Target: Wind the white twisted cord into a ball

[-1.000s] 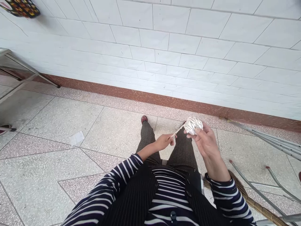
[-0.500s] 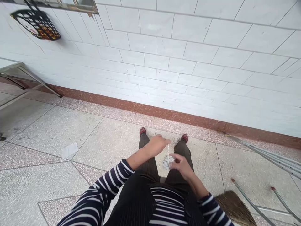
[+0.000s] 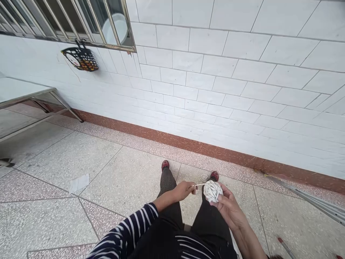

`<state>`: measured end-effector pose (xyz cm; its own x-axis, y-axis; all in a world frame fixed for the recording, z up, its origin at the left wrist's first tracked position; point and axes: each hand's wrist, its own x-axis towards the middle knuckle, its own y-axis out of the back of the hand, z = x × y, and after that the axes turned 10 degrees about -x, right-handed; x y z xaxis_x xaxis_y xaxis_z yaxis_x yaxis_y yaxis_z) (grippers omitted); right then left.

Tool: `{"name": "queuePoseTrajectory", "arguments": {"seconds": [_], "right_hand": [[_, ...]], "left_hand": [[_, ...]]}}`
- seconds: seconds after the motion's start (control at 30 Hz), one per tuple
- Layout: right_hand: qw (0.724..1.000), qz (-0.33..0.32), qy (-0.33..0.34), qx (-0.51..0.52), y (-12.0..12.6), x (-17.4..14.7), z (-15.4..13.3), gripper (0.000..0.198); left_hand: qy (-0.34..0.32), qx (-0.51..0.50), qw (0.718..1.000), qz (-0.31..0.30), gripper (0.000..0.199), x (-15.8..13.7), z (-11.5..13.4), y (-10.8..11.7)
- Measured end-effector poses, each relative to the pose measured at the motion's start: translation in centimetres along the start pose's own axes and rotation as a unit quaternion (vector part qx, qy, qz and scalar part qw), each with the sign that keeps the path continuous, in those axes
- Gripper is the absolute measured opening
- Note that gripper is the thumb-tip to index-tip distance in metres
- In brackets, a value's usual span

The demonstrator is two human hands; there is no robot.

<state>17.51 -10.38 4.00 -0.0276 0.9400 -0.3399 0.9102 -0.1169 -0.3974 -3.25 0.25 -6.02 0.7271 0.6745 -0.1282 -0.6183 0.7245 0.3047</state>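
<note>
A ball of white cord (image 3: 212,191) rests in my right hand (image 3: 228,205), its fingers and thumb wrapped round the far side and underside. From the ball a short twisted strand (image 3: 199,185) runs left, pulled taut. My left hand (image 3: 185,190) pinches that strand between closed fingers, a little to the left of the ball. Both hands hang in front of my legs, above the floor. On the floor by my right shoe, a small pale coil (image 3: 204,177) lies just beyond the ball.
A metal-framed table (image 3: 29,94) stands at the left by the tiled wall. A black patterned basket (image 3: 81,59) hangs under the barred window (image 3: 81,21). White paper (image 3: 79,183) lies on the floor. Folded metal poles (image 3: 309,198) lean at the right.
My right hand has lifted and turned the ball up to the right, showing it larger. The strand has swung from vertical to nearly level. The view has tilted upward, showing more window.
</note>
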Motion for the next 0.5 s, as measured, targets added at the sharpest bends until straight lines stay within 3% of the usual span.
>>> {"name": "queuePoseTrajectory", "arguments": {"seconds": [0.23,0.37,0.5], "right_hand": [[0.995,-0.009,0.1,-0.001,-1.6,-1.2,-4.9,0.054],[0.995,0.011,0.101,0.006,-1.5,-2.8,-5.2,0.055],[0.996,0.019,0.083,0.02,-1.3,-4.2,-4.6,0.055]], "left_hand": [[0.034,0.027,0.996,0.078,0.036,4.8,1.2,8.3],[0.049,0.099,0.987,0.119,0.031,7.3,3.1,13.6],[0.055,0.143,0.977,0.151,0.032,10.2,6.7,18.6]]}}
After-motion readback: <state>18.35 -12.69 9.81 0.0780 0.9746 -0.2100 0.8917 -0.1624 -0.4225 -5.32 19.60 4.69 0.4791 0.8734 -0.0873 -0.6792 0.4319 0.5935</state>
